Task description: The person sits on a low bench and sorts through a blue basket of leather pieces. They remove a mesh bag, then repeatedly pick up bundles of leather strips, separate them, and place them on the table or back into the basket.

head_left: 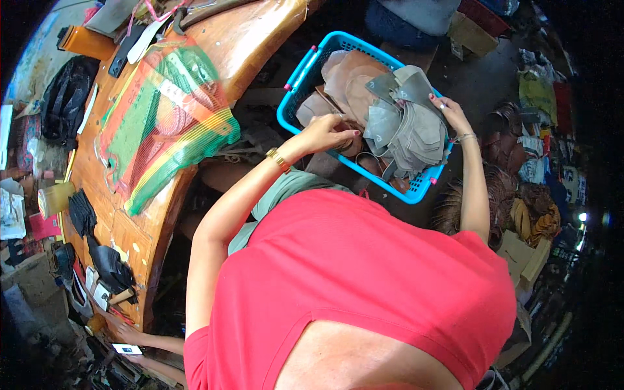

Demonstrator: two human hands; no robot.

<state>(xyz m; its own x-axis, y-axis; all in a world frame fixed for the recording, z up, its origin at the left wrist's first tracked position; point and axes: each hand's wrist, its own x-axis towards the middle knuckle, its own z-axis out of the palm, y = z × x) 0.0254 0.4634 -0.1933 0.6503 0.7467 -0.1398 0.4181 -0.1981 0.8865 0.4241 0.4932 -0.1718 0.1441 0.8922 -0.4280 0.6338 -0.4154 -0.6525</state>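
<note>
A blue plastic basket (416,194) holds many flat cut pieces. Tan and brown pieces (357,81) fill its left part, and a fanned pile of grey pieces (416,136) lies at the right. My left hand (325,134), with a gold watch above it, reaches over the basket's near side; its fingers are curled down among brown pieces, hiding what they pinch. At the right side my right hand (452,114) has its fingertips on the edge of the upper grey pieces, holding them.
Left of me stands a wooden table (260,39) with a green and orange mesh bag (169,117), a black folding umbrella (110,266) and tools. Another person's hand (130,335) is beside a phone (127,349) at lower left. Brown bundles (504,140) lie to the right.
</note>
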